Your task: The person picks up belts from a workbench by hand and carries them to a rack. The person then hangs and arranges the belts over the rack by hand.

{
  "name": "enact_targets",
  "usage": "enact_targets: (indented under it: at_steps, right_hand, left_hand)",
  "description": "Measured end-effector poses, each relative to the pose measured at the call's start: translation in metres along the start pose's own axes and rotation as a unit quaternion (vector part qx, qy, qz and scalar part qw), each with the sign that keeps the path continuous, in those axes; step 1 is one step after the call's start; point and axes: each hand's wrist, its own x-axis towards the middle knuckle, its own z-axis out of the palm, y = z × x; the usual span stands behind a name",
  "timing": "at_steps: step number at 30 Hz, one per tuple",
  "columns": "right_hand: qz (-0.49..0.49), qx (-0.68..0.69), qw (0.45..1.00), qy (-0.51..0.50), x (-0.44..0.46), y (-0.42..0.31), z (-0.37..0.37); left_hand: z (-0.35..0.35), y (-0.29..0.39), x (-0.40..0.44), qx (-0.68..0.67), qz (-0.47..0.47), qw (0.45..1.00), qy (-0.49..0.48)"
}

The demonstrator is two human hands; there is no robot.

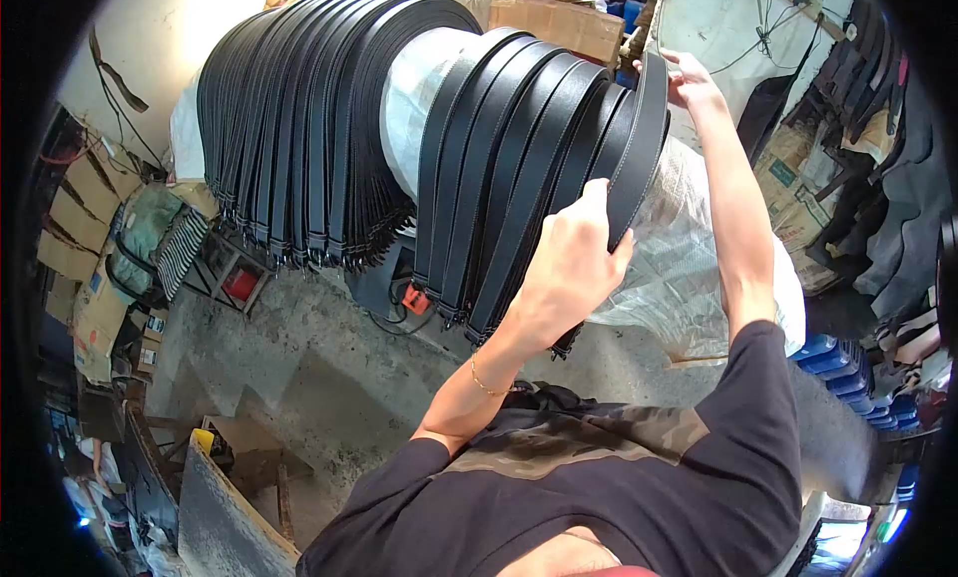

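Holding black strap [641, 143]; carton print [801, 193] illegible

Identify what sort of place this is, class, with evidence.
Probably a belt or strap workshop: long black stitched straps hang over a rounded, whitish plastic-wrapped support, with dark, leather-like sheets piled nearby.

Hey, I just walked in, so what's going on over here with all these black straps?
Someone is handling a black strap with both bare hands. The left hand grips it lower down, while the right hand is up near its top. Next to it, a smaller group of straps hangs over a bulky support covered in pale plastic. Farther left hangs a much bigger, tightly packed bunch of straps.
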Motion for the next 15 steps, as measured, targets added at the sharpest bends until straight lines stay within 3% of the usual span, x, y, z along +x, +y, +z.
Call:
enact_targets:
  at_steps: [1, 3, 6, 9, 12, 13, 15]
  right_hand:
    - [-0.008, 0.034, 0.998, 0.06, 0.008, -0.002, 0.005]
    - [-0.052, -0.029, 0.997, 0.049, 0.027, -0.013, 0.013]
    - [-0.095, -0.103, 0.988, -0.062, 0.033, -0.024, 0.026]
    - [-0.146, -0.243, 0.959, -0.006, -0.001, -0.009, 0.046]
    - [-0.095, -0.353, 0.931, -0.01, 0.011, -0.006, 0.033]
    - [-0.054, -0.367, 0.927, -0.058, 0.018, -0.005, 0.027]
    - [-0.066, -0.365, 0.928, -0.027, 0.024, 0.008, 0.02]
  left_hand:
    - [-0.001, 0.001, 0.001, 0.001, -0.01, 1.0, -0.008]
    - [-0.004, -0.005, 0.001, -0.002, -0.002, 1.0, 0.009]
    - [-0.015, -0.01, -0.006, -0.019, -0.011, 0.999, 0.036]
    - [-0.023, -0.017, -0.02, -0.013, -0.039, 0.998, 0.055]
    - [-0.02, -0.033, -0.037, 0.01, -0.059, 0.997, 0.055]
    - [-0.017, -0.04, -0.041, 0.01, -0.059, 0.997, 0.055]
    - [-0.013, -0.054, -0.049, 0.024, -0.065, 0.996, 0.049]
